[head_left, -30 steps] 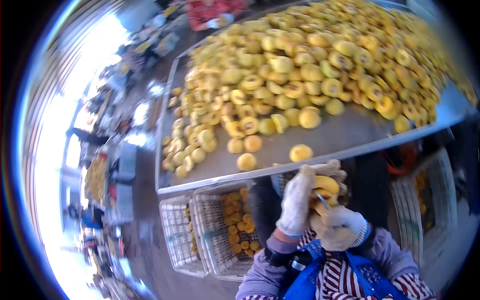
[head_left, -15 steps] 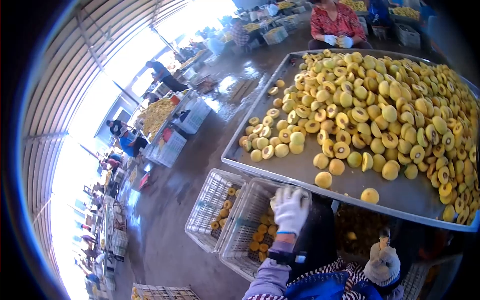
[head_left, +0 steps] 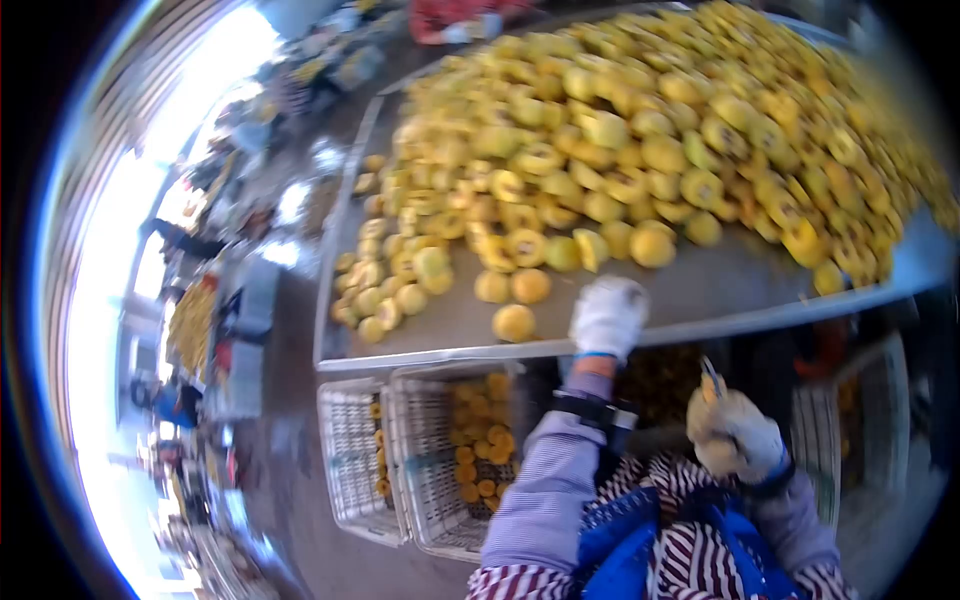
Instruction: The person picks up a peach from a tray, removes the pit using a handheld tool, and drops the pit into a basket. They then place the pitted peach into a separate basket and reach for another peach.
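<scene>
Halved yellow peaches (head_left: 653,245), many with the brown stone area showing, are heaped on a metal table (head_left: 700,285). My left hand (head_left: 610,315), in a white glove, is over the near edge of this table. Its fingers are blurred and partly hidden, and a peach below it may be covered. A lone peach (head_left: 514,323) lies to its left. My right hand (head_left: 735,435), in a soiled glove, is closed around a small metal-tipped hand tool (head_left: 711,382) that points upward, in front of my body.
Below the table edge at left stand two white plastic crates (head_left: 400,470) with orange peach pieces (head_left: 485,450) in them. Another crate (head_left: 815,440) is at my right. Across the table sits a person in red (head_left: 465,20). More workstations line the wet floor (head_left: 300,450) at left.
My left hand has moved from above the crate to the table's near edge. The view has turned right and down. My right hand still grips the tool.
</scene>
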{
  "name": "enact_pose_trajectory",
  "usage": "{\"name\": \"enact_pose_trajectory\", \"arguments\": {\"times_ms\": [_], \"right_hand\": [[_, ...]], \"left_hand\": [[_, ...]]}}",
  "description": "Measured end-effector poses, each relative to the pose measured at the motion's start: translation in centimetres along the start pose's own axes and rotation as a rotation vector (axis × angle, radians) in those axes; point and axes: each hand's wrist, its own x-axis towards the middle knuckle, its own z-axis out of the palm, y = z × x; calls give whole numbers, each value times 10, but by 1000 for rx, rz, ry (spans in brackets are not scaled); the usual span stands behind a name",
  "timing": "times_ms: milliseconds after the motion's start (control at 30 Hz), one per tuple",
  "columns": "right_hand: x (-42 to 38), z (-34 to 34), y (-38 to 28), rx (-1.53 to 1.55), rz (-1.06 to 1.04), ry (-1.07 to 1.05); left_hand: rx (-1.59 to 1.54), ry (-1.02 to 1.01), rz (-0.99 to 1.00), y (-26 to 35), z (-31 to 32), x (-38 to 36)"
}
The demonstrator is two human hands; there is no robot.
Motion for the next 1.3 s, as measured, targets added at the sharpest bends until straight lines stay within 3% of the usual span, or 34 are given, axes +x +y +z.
{"name": "enact_pose_trajectory", "arguments": {"times_ms": [33, 67, 100, 167, 233, 300, 400, 500, 600, 700, 733, 800, 967, 1067, 1300], "right_hand": [[-6, 0, -24, 150, 193, 6], [-7, -3, -31, 172, 200, 63], [-5, -18, -23, 125, 176, 102], [-5, -38, -16, 155, 60, 179], [1, -56, -19, 71, 54, 281], [9, -74, -15, 127, 20, 356], [22, -85, -25, 188, -39, 346], [36, -80, -53, 157, -87, 350], [51, -86, -53, 257, -172, 438], [60, -94, -61, 339, -211, 496], [61, -96, -64, 341, -216, 487], [62, -104, -59, 402, -258, 448], [64, -120, -50, 450, -288, 635], [63, -127, -45, 481, -281, 683], [61, -140, -45, 406, -255, 510]], "left_hand": [[-40, 48, -55, 1, -4, -4], [-192, 280, 35, -9, 10, -5], [-573, 251, -56, -7, 9, -8], [-865, 206, -141, 25, -27, -33], [-1006, -44, -176, 31, -37, -60], [-1108, -577, -83, 35, -44, -77], [-506, -944, -61, 45, -10, -72], [9, -827, 38, 17, 63, -58], [98, -992, 25, 20, 107, -37], [348, -1272, 334, 27, 180, -36], [61, -1111, 372, 15, 214, -51], [69, -1076, 450, 14, 251, -61], [249, -1114, 485, 5, 302, -63], [290, -1134, 491, -7, 308, -62], [340, -1133, 444, -33, 276, -52]]}}
